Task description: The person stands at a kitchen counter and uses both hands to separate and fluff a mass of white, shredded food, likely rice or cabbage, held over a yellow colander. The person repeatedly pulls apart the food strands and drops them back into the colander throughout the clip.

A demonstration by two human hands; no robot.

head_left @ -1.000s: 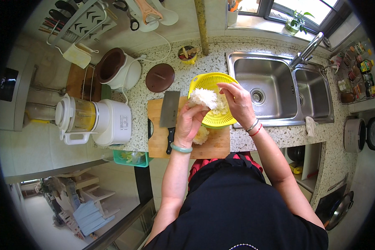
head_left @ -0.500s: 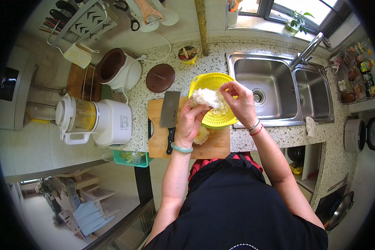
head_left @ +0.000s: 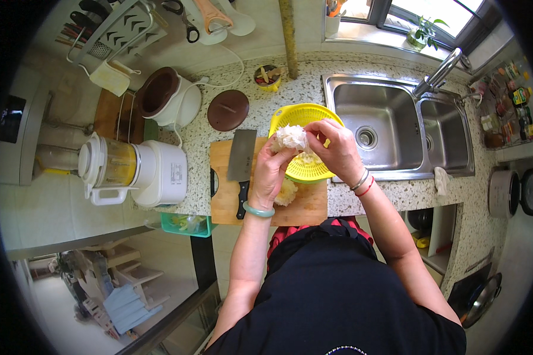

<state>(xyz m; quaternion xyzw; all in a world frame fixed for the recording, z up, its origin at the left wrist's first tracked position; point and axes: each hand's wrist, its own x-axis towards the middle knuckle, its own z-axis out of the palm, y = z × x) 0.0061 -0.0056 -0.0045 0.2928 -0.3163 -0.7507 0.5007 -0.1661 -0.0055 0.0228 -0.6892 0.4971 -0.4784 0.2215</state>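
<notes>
While both hands meet above the middle of the frame, the details run as follows.

Left fingers: the left hand (head_left: 273, 168) has its fingers curled up around the underside of a pale, frilly white clump (head_left: 291, 136), pinching it from below.
Right fingers: the right hand (head_left: 336, 151) bends its fingers over the same clump from the right, tips pressed on its edge; both hands hold it together.
Clump: held in the air just above the left rim of the yellow colander (head_left: 305, 115), near the centre top of the frame.
Second piece: a similar pale lump (head_left: 288, 192) lies on the cutting board, just below the left hand.
Wrists: a green bangle (head_left: 258, 210) on the left, thin bands (head_left: 363, 182) on the right.
Colander: sits on the table, overlapping the right end of the wooden cutting board (head_left: 305, 207), just beside the sink.
Cleaver: a cleaver (head_left: 241, 160) lies flat on the left part of the board, handle toward the lower edge.
Table: the speckled stone table (head_left: 408, 192) runs across the upper half.
Sink: a steel double sink (head_left: 391, 124) at upper right.
Further left: a brown round lid (head_left: 228, 110), a white cooker pot (head_left: 172, 97), and a white blender (head_left: 130, 171) at the left.
</notes>
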